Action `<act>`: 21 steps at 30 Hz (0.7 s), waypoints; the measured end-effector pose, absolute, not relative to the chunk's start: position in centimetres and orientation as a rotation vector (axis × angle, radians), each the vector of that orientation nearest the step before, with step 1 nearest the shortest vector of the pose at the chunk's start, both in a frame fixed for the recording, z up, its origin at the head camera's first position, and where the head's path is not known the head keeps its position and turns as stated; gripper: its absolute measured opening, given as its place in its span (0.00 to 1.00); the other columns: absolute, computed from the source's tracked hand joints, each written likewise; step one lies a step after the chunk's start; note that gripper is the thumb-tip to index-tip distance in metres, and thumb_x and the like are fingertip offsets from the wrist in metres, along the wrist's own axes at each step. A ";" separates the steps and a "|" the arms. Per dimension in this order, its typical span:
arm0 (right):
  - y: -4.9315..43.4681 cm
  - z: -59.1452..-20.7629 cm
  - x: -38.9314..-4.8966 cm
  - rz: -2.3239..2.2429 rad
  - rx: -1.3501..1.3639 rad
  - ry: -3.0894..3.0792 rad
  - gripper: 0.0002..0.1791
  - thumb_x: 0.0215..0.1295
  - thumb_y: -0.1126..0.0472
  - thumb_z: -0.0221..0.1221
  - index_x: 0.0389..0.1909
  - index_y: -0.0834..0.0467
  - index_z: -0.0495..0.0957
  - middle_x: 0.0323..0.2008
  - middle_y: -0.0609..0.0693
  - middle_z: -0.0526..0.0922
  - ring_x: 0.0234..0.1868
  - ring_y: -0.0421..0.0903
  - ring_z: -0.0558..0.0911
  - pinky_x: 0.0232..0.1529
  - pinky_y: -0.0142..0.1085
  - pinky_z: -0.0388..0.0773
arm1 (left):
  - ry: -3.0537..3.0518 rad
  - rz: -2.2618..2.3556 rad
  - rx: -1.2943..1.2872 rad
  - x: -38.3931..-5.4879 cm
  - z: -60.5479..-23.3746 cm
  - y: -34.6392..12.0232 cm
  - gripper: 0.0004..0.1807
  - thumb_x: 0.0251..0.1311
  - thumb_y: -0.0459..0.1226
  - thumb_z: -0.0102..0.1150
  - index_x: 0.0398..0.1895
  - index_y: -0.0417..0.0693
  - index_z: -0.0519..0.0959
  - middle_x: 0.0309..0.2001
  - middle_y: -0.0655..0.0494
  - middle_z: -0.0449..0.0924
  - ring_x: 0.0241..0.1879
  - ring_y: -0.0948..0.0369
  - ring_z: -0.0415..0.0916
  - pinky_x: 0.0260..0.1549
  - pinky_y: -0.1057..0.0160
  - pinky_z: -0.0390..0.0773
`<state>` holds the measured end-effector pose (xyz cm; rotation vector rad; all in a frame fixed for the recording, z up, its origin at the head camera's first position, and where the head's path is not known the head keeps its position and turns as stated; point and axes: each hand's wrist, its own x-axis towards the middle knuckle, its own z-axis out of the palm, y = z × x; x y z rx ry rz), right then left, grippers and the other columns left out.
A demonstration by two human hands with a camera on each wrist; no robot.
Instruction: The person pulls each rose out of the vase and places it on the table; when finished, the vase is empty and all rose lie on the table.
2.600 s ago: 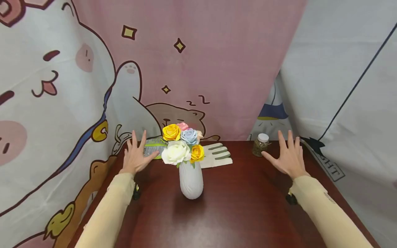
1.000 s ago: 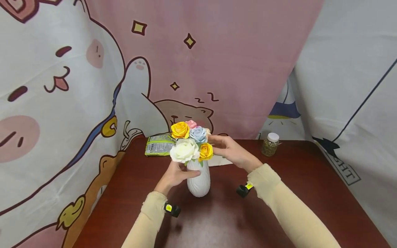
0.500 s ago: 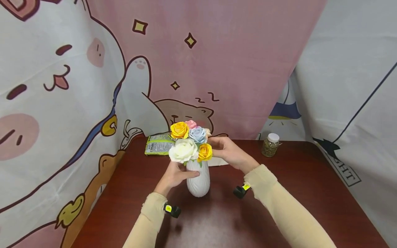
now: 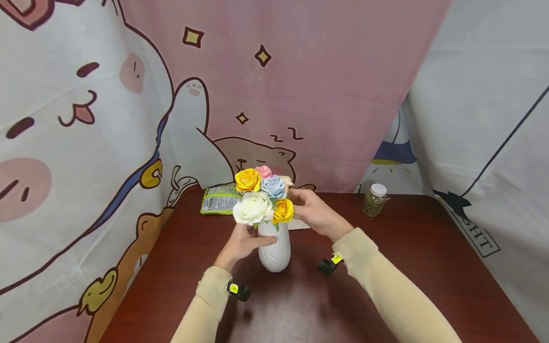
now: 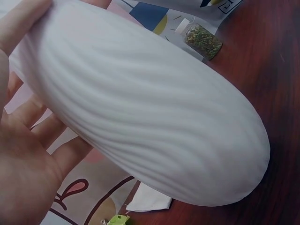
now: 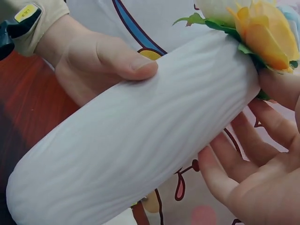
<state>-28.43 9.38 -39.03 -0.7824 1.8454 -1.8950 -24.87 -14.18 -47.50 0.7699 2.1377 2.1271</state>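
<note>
A white ribbed vase (image 4: 274,252) holds a bunch of artificial roses (image 4: 253,208) in white, yellow, blue and pink. My left hand (image 4: 241,243) grips the vase on its left side, thumb across the front and fingers behind. From the right, my right hand (image 4: 319,213) holds the upper part of the vase just under the blooms. In the right wrist view, the right hand's fingers (image 6: 220,176) lie along the far side of the vase, its thumb near the rim by a yellow rose (image 6: 265,35). The thumb tip is hidden there.
A green and grey packet (image 4: 218,200) lies behind the vase to the left. Part of a white glove (image 4: 299,225) shows behind the vase. A white-capped jar of dried herbs (image 4: 374,200) stands at the back right of the dark red table (image 4: 386,267). Printed curtains hang around.
Both hands, spread apart at first, have come in to the vase and taken hold of it. Over the last second the right hand has shifted slightly left; the vase has hardly moved.
</note>
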 end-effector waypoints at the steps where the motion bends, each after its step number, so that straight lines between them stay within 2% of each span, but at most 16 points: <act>1: 9.3 -39.1 -28.4 -1.920 -0.775 1.833 0.25 0.75 0.69 0.59 0.70 0.72 0.70 0.60 0.60 0.81 0.54 0.47 0.85 0.56 0.39 0.84 | 2.142 2.124 0.764 -24.9 -47.5 -14.2 0.49 0.52 0.22 0.76 0.76 0.52 0.64 0.71 0.49 0.70 0.67 0.50 0.72 0.64 0.44 0.77; 6: 9.1 -39.1 -28.4 -2.016 -0.730 1.774 0.22 0.76 0.72 0.56 0.66 0.77 0.70 0.52 0.56 0.84 0.50 0.46 0.85 0.51 0.36 0.85 | 2.138 2.128 0.755 -24.9 -47.5 -14.1 0.50 0.52 0.23 0.77 0.77 0.54 0.64 0.72 0.52 0.69 0.69 0.50 0.70 0.66 0.42 0.75; 9: 9.1 -39.0 -28.4 -2.026 -0.726 1.761 0.22 0.76 0.72 0.56 0.66 0.78 0.70 0.50 0.54 0.84 0.49 0.45 0.86 0.51 0.36 0.84 | 2.135 2.136 0.751 -24.9 -47.5 -14.1 0.50 0.52 0.22 0.77 0.77 0.53 0.63 0.72 0.51 0.69 0.69 0.50 0.70 0.66 0.42 0.74; 13: 9.0 -38.8 -28.1 -2.040 -0.714 1.752 0.21 0.77 0.71 0.54 0.65 0.79 0.69 0.50 0.53 0.84 0.48 0.44 0.86 0.51 0.36 0.84 | 2.149 2.134 0.738 -24.8 -47.6 -14.0 0.50 0.52 0.22 0.76 0.77 0.53 0.64 0.72 0.51 0.70 0.69 0.50 0.71 0.65 0.45 0.76; 21: 8.9 -38.6 -28.2 -2.068 -0.715 1.765 0.22 0.79 0.70 0.54 0.69 0.75 0.69 0.55 0.55 0.82 0.52 0.45 0.85 0.53 0.37 0.84 | 2.142 2.135 0.749 -24.9 -47.6 -14.0 0.49 0.53 0.22 0.76 0.77 0.52 0.63 0.72 0.50 0.70 0.69 0.49 0.71 0.65 0.41 0.75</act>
